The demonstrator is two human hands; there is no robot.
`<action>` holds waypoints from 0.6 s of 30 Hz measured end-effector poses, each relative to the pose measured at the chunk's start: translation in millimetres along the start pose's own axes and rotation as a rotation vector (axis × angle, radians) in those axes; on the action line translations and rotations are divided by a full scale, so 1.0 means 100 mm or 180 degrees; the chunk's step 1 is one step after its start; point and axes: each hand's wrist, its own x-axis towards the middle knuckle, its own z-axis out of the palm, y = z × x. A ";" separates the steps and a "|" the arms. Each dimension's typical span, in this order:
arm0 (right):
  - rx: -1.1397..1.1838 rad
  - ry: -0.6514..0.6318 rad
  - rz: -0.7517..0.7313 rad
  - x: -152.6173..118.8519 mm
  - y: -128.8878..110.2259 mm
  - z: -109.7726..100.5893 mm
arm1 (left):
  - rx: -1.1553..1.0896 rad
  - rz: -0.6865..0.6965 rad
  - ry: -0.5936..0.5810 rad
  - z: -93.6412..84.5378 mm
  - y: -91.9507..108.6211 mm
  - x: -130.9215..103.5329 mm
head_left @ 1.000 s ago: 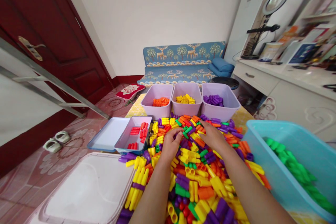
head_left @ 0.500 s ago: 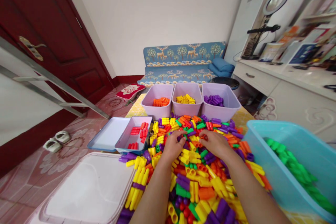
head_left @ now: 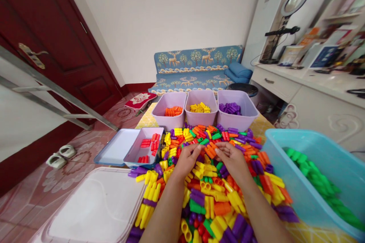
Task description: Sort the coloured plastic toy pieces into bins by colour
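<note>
A pile of colourful plastic tube-shaped building blocks (head_left: pixel 209 201) spreads across the table in front of me. Over its middle, an orange tube block (head_left: pixel 210 151) lies between my two hands. My right hand (head_left: pixel 233 158) has its thumb and fingertips closed on the right end of this block. Just left of the block, my left hand (head_left: pixel 188 158) is closed with thumb and forefinger pinched together. Whatever is in that pinch is too small or hidden to name. Yellow blocks (head_left: pixel 203 169) lie below the hands, with green and purple pieces around them.
Three lilac bins hold orange (head_left: pixel 156 113), yellow (head_left: pixel 201 118) and purple (head_left: pixel 251 114) blocks at the back. A shallow tray (head_left: pixel 134 153) with red blocks is left, beside a white lid (head_left: pixel 94 201). A turquoise tub (head_left: pixel 308 197) with green blocks stands right. Behind is a blue sofa (head_left: pixel 196 68).
An orange block now shows between the hands, gripped by my right fingertips. The right hand has turned slightly and shifted a little left. The camera view has moved slightly.
</note>
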 end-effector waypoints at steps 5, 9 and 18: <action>-0.0176 -0.0149 -0.0064 0.00 0.03 0.00 | 0.0030 -0.0075 0.0025 0.03 -0.04 0.00; -0.0182 -0.0049 0.0109 0.01 0.05 0.01 | -0.0022 -0.0096 0.0365 0.02 -0.07 0.02; -0.0294 -0.0060 0.0055 0.02 0.13 0.02 | -0.0027 0.0310 0.2245 -0.30 0.42 0.10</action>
